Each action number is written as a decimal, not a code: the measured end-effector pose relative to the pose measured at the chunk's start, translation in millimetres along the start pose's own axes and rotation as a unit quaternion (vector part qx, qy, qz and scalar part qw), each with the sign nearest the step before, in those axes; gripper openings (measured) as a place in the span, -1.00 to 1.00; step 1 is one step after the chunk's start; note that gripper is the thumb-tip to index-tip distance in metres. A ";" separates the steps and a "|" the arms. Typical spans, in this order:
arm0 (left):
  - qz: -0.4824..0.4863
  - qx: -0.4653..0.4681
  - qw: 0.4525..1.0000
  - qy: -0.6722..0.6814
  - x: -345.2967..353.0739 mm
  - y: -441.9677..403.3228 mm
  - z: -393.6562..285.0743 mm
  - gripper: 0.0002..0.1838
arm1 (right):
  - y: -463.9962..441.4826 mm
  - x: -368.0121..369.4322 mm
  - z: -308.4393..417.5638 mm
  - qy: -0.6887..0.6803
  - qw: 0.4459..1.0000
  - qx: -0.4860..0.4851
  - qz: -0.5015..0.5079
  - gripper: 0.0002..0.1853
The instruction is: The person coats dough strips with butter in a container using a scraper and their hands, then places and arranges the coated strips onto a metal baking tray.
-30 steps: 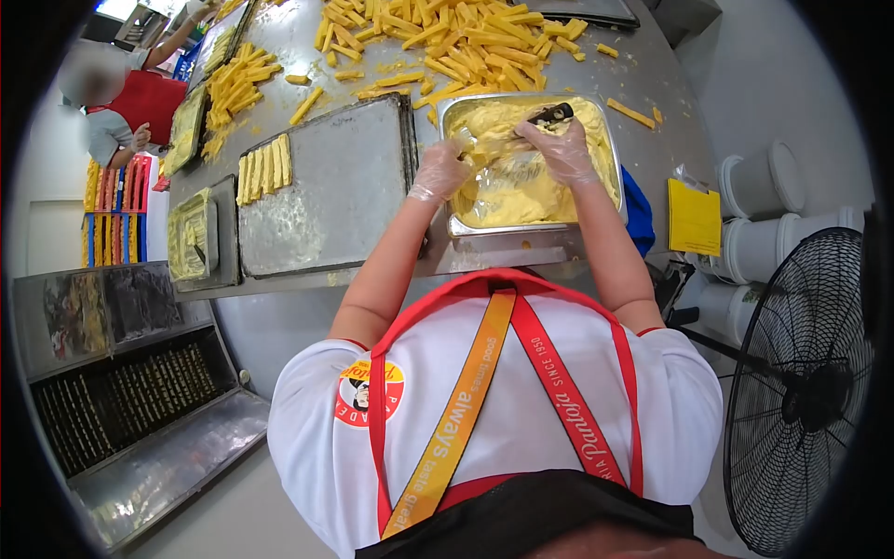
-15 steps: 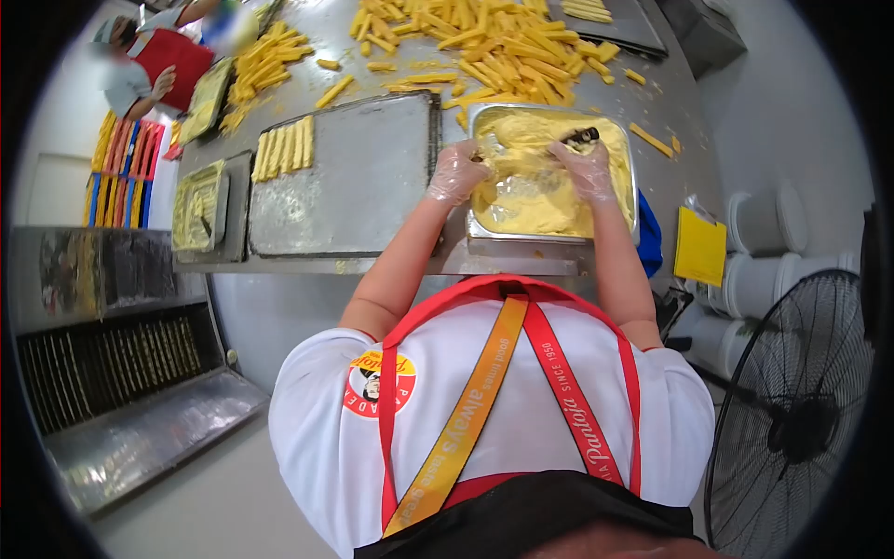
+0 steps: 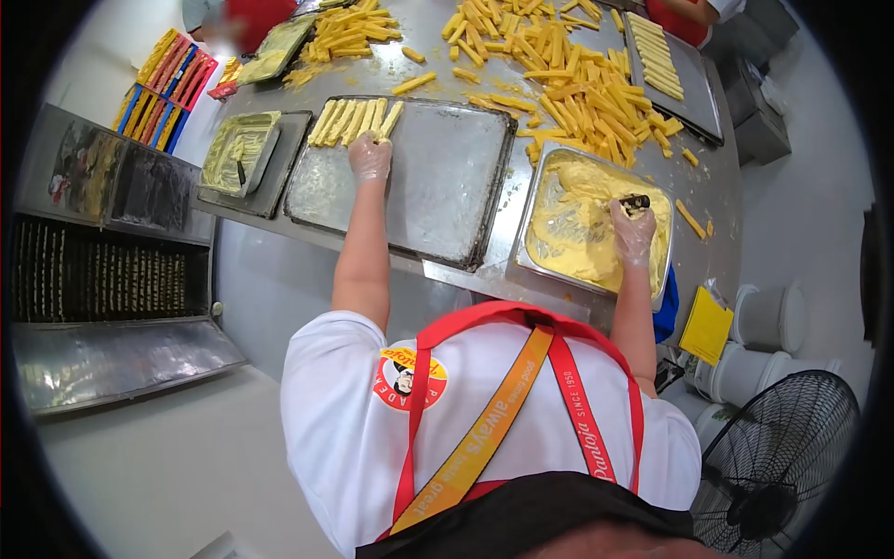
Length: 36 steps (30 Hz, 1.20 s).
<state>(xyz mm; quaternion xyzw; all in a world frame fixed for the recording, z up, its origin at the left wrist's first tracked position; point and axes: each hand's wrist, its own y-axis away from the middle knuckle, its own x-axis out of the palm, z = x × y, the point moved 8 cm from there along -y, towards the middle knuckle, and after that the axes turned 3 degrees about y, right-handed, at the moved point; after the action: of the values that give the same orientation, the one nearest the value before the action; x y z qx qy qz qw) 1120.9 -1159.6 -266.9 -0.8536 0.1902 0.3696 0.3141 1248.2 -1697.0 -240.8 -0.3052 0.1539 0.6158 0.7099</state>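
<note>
My left hand [image 3: 371, 156], in a clear plastic glove, reaches over a metal baking tray [image 3: 438, 182]. Its fingers are closed on the near end of a cream-coated cake stick [image 3: 392, 119], at the right end of a row of coated sticks [image 3: 346, 122]. My right hand [image 3: 635, 233], gloved too, grips a black-handled tool [image 3: 637, 201] above a deep steel pan [image 3: 521, 244]. Pale yellow cream [image 3: 568, 224] is smeared over the inside of that pan. The tool's working end is hidden by my hand.
Loose yellow cake sticks [image 3: 577, 84] are heaped behind the pan. To the left, a cream-smeared pan [image 3: 265, 149] holds another tool. A tray of sticks [image 3: 684, 102] lies far right, near another person [image 3: 678, 17]. A fan [image 3: 754, 503] stands at lower right.
My left hand has moved from the cream pan leftward to the baking tray, with a coated stick at the row's end. My right hand remains over the pan. The view has shifted.
</note>
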 end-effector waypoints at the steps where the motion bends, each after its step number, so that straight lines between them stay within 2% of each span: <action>1: 0.014 -0.003 0.999 -0.031 9.2 -0.5 10.2 -0.85 | -0.5 3.3 -3.1 -0.002 1.000 0.003 0.002 -0.69; 2: 0.027 -0.004 0.998 -0.060 20.5 0.0 23.3 -0.84 | -1.7 4.4 -6.4 -0.006 1.000 0.007 0.002 -0.69; 3: 0.036 0.000 0.996 -0.087 36.6 -6.3 36.5 -0.83 | 0.8 -0.4 7.0 0.076 0.997 0.004 0.001 -0.69; 4: 0.016 0.007 0.999 -0.047 45.7 -5.9 49.8 -0.84 | 3.6 1.8 9.6 0.058 0.997 -0.045 0.004 -0.71; 5: -0.041 0.067 0.997 -0.017 32.8 -1.3 37.9 -0.85 | 4.1 7.4 11.8 0.038 0.994 -0.100 -0.002 -0.73; 6: -0.053 0.057 0.997 -0.015 24.3 0.6 29.9 -0.83 | 7.2 10.8 16.5 0.012 0.991 -0.131 -0.009 -0.77; 7: -0.012 0.017 0.999 0.034 22.9 0.2 30.8 -0.74 | 11.1 14.9 22.4 -0.070 0.991 -0.108 0.026 -0.77; 9: 0.007 -0.052 0.998 0.028 31.0 1.3 45.4 -0.60 | 23.4 33.9 25.3 -0.192 0.971 -0.031 0.137 -0.78; 10: -0.025 -0.064 0.997 0.026 18.2 7.9 33.4 -0.56 | 28.3 45.9 19.1 -0.234 0.950 0.023 0.205 -0.79; 12: -0.086 -0.092 0.992 0.015 -8.6 17.7 16.7 -0.49 | 17.6 44.1 8.9 -0.222 0.948 0.049 0.221 -0.81; 13: -0.112 -0.054 0.992 0.007 -6.5 16.4 10.4 -0.47 | 12.2 45.6 2.6 -0.217 0.946 0.064 0.232 -0.82; 15: -0.157 0.022 0.987 -0.014 -0.9 15.6 -2.1 -0.42 | -30.1 37.2 -40.9 -0.223 0.949 0.147 0.168 -0.82; 16: -0.140 0.067 0.988 -0.014 -3.8 15.1 -26.5 -0.39 | -38.9 29.6 -51.9 -0.224 0.946 0.190 0.136 -0.83; 17: -0.119 0.114 0.986 -0.016 0.2 13.6 -57.1 -0.36 | -40.4 19.8 -46.0 -0.131 0.983 0.080 0.098 -0.83; 18: -0.104 0.160 0.982 -0.015 0.7 10.2 -88.1 -0.34 | -34.3 11.7 -9.8 -0.036 0.997 -0.037 0.059 -0.82; 19: -0.087 0.182 0.979 0.009 6.9 7.9 -107.1 -0.30 | -24.1 7.7 26.4 0.060 0.986 -0.155 0.019 -0.82; 20: -0.071 0.204 0.976 0.034 15.5 8.1 -124.4 -0.27 | -10.1 22.6 37.3 -0.005 0.981 -0.156 0.116 -0.82; 22: -0.050 0.232 0.971 0.038 37.4 15.6 -155.6 -0.24 | 19.7 46.5 50.4 -0.113 0.933 -0.131 0.317 -0.78; 24: -0.010 0.251 0.967 0.050 59.9 22.4 -183.4 -0.23 | 13.3 45.3 42.2 -0.122 0.932 -0.068 0.336 -0.76; 26: 0.053 0.262 0.961 0.067 82.8 29.8 -206.1 -0.23 | -21.9 42.4 -10.6 -0.195 0.946 0.044 0.257 -0.78; 27: 0.065 0.270 0.957 0.085 86.2 34.2 -219.4 -0.24 | -40.6 33.9 -39.4 -0.163 0.961 0.088 0.206 -0.81; 28: 0.077 0.278 0.952 0.103 85.7 38.3 -234.3 -0.25 | -53.1 4.4 -31.3 -0.069 0.996 0.007 0.057 -0.84; 30: 0.105 0.289 0.945 0.115 99.1 39.9 -250.1 -0.27 | -46.4 -17.3 4.2 0.064 0.993 -0.099 -0.029 -0.83; 32: 0.141 0.291 0.941 0.100 130.4 42.7 -253.5 -0.30 | -18.9 2.1 37.6 0.005 0.979 -0.188 0.079 -0.81; 33: 0.111 0.296 0.945 0.081 138.4 47.0 -255.4 -0.32 | -1.2 8.3 46.0 -0.027 0.964 -0.226 0.136 -0.80; 36: 0.164 0.302 0.937 0.062 151.5 44.4 -273.4 -0.33 | 12.5 34.1 22.0 -0.117 0.922 -0.057 0.365 -0.77</action>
<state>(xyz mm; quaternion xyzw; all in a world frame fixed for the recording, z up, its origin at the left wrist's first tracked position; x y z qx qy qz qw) 1335.1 -1391.2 -253.4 -0.6968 0.4489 0.2874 0.4799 1239.3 -1656.0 -247.2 -0.1934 0.1350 0.8711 0.4307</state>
